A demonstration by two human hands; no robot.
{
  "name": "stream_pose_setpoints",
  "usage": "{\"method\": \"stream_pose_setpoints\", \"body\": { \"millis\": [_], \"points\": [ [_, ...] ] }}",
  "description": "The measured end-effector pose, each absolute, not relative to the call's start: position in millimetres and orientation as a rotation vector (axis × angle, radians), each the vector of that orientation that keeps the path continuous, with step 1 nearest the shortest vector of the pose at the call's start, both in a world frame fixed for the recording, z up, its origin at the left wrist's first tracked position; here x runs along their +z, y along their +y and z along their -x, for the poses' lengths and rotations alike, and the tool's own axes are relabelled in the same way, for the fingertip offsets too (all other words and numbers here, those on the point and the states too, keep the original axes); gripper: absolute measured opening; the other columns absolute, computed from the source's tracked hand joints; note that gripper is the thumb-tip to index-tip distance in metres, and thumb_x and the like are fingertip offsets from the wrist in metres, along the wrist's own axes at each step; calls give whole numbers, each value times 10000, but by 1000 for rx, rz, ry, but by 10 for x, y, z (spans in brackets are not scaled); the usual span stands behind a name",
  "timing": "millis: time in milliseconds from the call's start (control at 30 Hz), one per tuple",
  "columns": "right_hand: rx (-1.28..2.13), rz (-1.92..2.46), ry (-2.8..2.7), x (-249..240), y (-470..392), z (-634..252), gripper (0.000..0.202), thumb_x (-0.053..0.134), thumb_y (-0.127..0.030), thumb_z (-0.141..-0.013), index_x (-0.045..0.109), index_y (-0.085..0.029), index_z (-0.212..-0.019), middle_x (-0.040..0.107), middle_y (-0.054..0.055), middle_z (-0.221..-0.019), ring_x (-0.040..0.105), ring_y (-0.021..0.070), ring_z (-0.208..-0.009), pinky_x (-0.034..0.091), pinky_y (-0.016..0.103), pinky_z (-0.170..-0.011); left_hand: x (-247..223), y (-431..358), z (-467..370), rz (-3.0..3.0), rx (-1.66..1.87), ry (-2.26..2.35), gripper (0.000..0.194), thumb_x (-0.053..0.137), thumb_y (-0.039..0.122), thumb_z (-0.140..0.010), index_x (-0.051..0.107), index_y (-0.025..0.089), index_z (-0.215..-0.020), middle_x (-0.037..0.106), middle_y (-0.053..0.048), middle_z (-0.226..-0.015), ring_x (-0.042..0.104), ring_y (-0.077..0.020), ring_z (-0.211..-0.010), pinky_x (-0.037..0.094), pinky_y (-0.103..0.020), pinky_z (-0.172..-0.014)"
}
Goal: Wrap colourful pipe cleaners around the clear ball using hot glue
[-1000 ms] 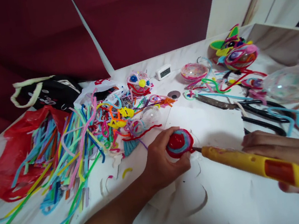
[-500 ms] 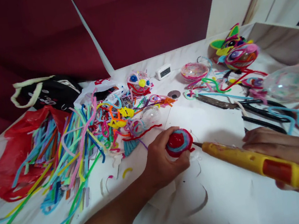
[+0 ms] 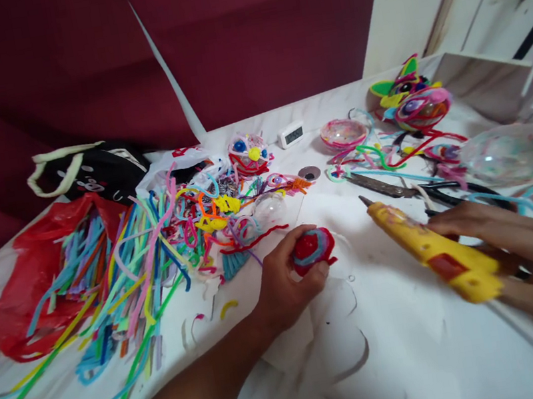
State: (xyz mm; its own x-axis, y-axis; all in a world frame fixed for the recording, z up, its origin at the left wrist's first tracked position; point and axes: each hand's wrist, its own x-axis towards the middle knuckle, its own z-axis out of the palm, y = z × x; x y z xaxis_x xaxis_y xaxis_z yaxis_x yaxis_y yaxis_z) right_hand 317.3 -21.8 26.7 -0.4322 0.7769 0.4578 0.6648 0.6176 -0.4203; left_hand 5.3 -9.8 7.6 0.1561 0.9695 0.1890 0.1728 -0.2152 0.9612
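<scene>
My left hand (image 3: 284,281) grips a small round piece wound from red, light blue and pink pipe cleaner (image 3: 312,251), fingers behind it and thumb along its lower edge. To the right, my right hand (image 3: 522,253) is closed round a yellow hot glue gun (image 3: 431,247) with a red patch on its side. The gun's dark nozzle points up and left, apart from the round piece. White paper (image 3: 396,314) lies beneath both hands. Some of my right fingers are hidden behind the gun and slightly blurred.
Loose pipe cleaners (image 3: 145,266) spill from a red plastic bag (image 3: 22,285) at left. Scissors (image 3: 385,184) lie behind the glue gun. Decorated clear balls, one with a bird-like face (image 3: 248,154), a white digital clock (image 3: 291,134) and a large clear dome (image 3: 517,153) stand farther back.
The glue gun has swung up and away to the right, its nozzle leaving the round piece's edge. My left hand has shifted slightly left, tilting the piece a little.
</scene>
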Motion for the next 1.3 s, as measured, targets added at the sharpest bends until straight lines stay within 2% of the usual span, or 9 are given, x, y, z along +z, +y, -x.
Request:
{"method": "stream_pose_setpoints", "body": {
  "millis": [67,233,333,533,667,767,967,1300],
  "points": [
    [195,1047,-2285,232,-171,-3132,435,563,-341,-934,483,-378,-1361,642,102,-1224,675,266,-1075,600,326,-818,99,-97,-56,-1558,1174,1131,466,687,263,-747,627,185,-1202,694,-59,-1104,662,-202,-957,580,-334,-876],
    [190,1129,-2404,85,-69,-3065,325,592,-270,-920,573,-234,-1243,636,138,-1150,668,269,-1020,584,372,-840,163,-99,-77,-1490,1210,1091,452,667,273,-746,619,161,-1181,694,-72,-1095,664,-214,-985,582,-352,-888],
    [194,1147,-2447,30,-50,-3055,323,587,-265,-910,604,-193,-1224,636,142,-1126,655,280,-1020,572,422,-870,198,-106,-87,-1473,1212,1098,453,661,289,-736,621,151,-1165,694,-77,-1078,670,-221,-976,575,-368,-898],
    [227,1110,-2417,260,-119,-2905,288,629,-304,-893,653,-230,-1170,629,137,-1178,635,289,-1066,553,446,-886,231,-132,-89,-1545,1231,1086,416,650,288,-748,630,171,-1147,706,-62,-1070,672,-208,-961,568,-330,-886],
    [383,965,-2261,527,-168,-2629,148,545,-259,-957,663,-224,-1039,671,95,-1014,657,220,-953,540,358,-811,223,-158,-96,-1598,1229,1096,423,656,289,-749,625,167,-1154,708,-65,-1083,670,-205,-958,563,-322,-886],
    [444,909,-2221,627,-154,-2418,68,617,-267,-929,648,-208,-940,664,67,-923,635,197,-880,516,342,-780,213,-172,-101,-1630,1219,1107,426,659,294,-760,622,170,-1166,711,-62,-1074,669,-200,-948,561,-308,-865],
    [485,899,-2194,622,-86,-2199,73,665,-268,-892,633,-203,-877,639,23,-840,599,177,-792,462,337,-739,217,-171,-106,-1665,1220,1111,421,651,295,-757,622,177,-1161,719,-53,-1052,674,-197,-937,563,-285,-833],
    [478,919,-2153,580,-57,-2165,139,692,-288,-879,618,-193,-808,620,-1,-777,562,156,-735,407,328,-724,235,-179,-126,-1724,1219,1151,451,638,288,-736,607,148,-1163,709,-91,-1109,673,-222,-987,545,-334,-895]
  ]
}}
